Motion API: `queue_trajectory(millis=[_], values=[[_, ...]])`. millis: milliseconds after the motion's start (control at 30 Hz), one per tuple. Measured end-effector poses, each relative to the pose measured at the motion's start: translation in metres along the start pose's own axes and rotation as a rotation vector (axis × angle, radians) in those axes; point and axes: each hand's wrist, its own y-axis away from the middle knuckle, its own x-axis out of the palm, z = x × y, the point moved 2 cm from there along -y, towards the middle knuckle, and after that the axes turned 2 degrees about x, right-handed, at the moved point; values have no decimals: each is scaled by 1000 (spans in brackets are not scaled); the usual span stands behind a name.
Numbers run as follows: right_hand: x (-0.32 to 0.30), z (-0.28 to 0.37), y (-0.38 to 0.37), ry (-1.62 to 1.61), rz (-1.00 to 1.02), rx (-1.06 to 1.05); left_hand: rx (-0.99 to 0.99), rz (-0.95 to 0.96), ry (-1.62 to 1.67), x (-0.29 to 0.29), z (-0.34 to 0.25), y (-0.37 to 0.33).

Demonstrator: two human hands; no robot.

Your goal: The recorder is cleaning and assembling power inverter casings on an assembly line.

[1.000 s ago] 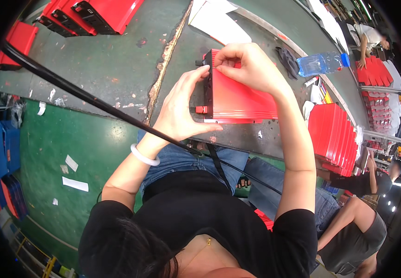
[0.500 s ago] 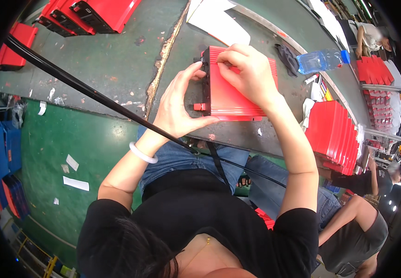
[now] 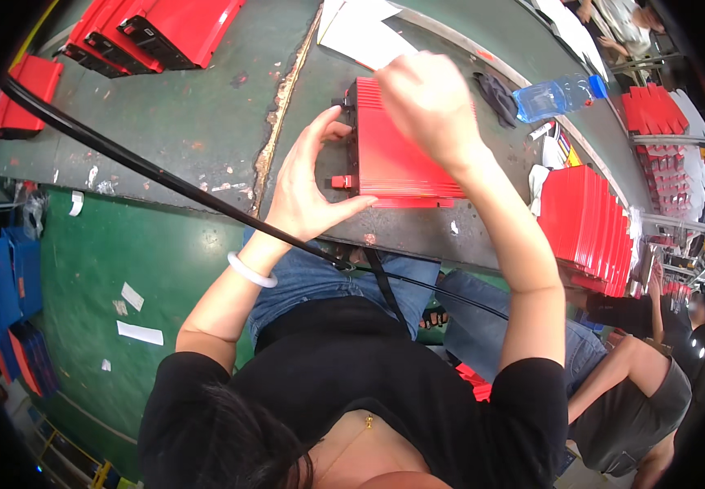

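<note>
A red power inverter (image 3: pixel 397 159) with a ribbed case lies on the dark green workbench (image 3: pixel 206 122). Its black end panel, with a red terminal (image 3: pixel 342 182) and a dark terminal (image 3: pixel 338 103), points left. Around that end curves my left hand (image 3: pixel 307 175), the thumb against the near corner and the fingertips by the dark terminal. My right hand (image 3: pixel 430 106) is raised over the far part of the case. It is smeared by motion and its fingers are mostly hidden, so whether it holds anything cannot be told.
A black cable (image 3: pixel 140 167) slants across in front of my left forearm. Red cases stand at far left (image 3: pixel 181 33) and right (image 3: pixel 584 216). Beyond my right hand lie white paper (image 3: pixel 360 33), a dark cloth (image 3: pixel 496 99) and a water bottle (image 3: pixel 556 99). A co-worker (image 3: pixel 629 399) sits at right.
My right hand has lifted off the case's top, where its fingers were pinched, and moved slightly farther away. My left hand stays at the terminal end.
</note>
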Motion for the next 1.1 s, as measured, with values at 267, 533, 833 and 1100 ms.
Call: queue_trajectory(millis=[267, 533, 833, 1100], values=[[-93, -88, 46, -37, -669, 465, -79, -115, 151, -4, 12, 4], [-79, -130, 106, 50, -275, 714, -328, -679, 573, -35, 31, 18], [26, -303, -22, -603, -774, 1016, -294, -518, -33, -59, 42, -55], [117, -415, -37, -13, -273, 1602, -527, -197, -515, -41, 59, -99]])
